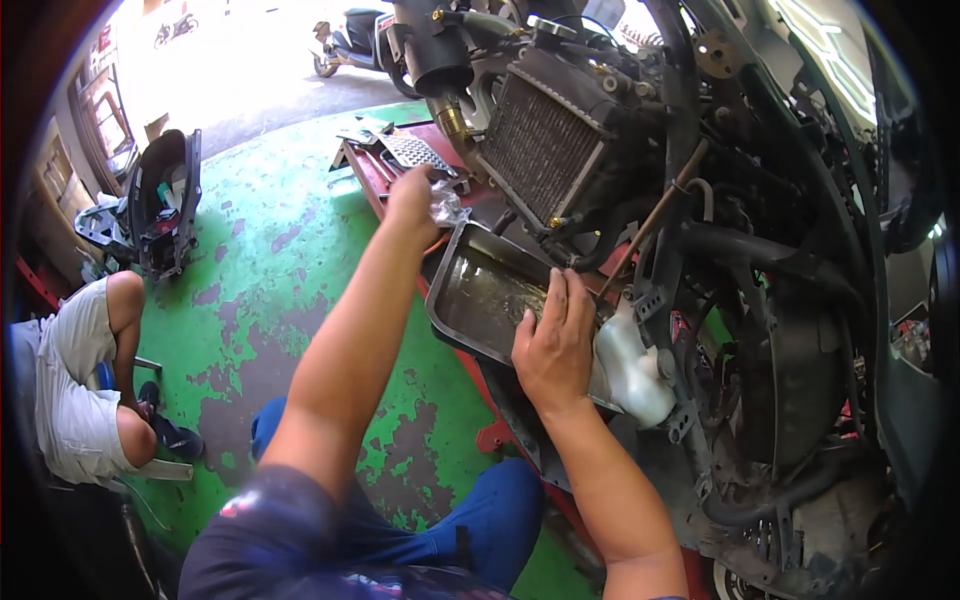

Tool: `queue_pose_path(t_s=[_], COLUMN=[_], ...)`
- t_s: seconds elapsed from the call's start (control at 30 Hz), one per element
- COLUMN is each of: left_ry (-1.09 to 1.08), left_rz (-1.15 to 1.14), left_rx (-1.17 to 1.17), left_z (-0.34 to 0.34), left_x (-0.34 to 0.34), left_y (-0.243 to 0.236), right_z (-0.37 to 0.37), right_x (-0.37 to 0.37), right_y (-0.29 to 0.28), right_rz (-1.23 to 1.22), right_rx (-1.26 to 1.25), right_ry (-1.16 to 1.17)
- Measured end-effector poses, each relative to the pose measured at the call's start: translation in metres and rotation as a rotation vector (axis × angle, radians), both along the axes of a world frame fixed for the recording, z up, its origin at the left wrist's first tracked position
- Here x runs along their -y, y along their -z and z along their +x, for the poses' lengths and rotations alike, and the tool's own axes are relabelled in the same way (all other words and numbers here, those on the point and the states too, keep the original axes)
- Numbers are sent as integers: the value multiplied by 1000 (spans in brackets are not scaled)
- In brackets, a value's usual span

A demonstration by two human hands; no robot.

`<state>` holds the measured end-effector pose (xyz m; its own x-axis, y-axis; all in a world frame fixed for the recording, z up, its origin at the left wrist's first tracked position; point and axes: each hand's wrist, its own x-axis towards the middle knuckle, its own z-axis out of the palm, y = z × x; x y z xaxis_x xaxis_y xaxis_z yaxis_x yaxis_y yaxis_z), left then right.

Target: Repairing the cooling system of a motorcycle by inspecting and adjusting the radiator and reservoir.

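My left hand [410, 200] reaches forward to the red lift platform, its fingers curled at a crumpled clear plastic bag [447, 205] and partly hidden. My right hand [556, 345] is raised over the near right side of a dark rectangular drain pan [440, 322]. Its fingers are stretched out, the thumb apart, with the fingertips by a black hose [590, 257] below the radiator [548, 135]. Whether they touch the hose I cannot tell. Shallow liquid lies in the pan. A whitish plastic reservoir bottle [632, 370] sits just right of my right hand.
The stripped scooter frame [690, 270] fills the right side. Tools and a perforated metal plate [415, 150] lie on the red platform [365, 175]. At left, a seated person in light shorts [80, 385] and a black body panel [165, 205] are on the green floor [255, 240].
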<state>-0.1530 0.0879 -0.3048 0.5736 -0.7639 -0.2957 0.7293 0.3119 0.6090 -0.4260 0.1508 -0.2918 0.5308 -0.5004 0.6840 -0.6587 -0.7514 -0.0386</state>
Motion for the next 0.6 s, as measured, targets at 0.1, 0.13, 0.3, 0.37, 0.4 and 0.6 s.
queue_pose_path(t_s=[0.1, 0.13, 0.3, 0.37, 0.4, 0.6], left_ry=[123, 180, 621, 594, 564, 520], left_rz=[-63, -37, 35, -45, -129, -361], left_rx=[29, -30, -10, -59, -112, -260], left_z=[-63, -85, -144, -153, -159, -177], left_x=[-40, -49, -42, -37, -36, -30], left_y=[-21, -28, -15, -8, -4, 1], right_z=[4, 6, -13, -34, -47, -141], right_x=[-3, -1, 2, -11, -20, -26], right_y=[9, 15, 30, 31, 28, 18], right_rz=[249, 248, 574, 565, 552, 696], right_rx=[231, 228, 110, -4, -122, -145], right_ry=[-38, -45, 35, 84, 132, 316])
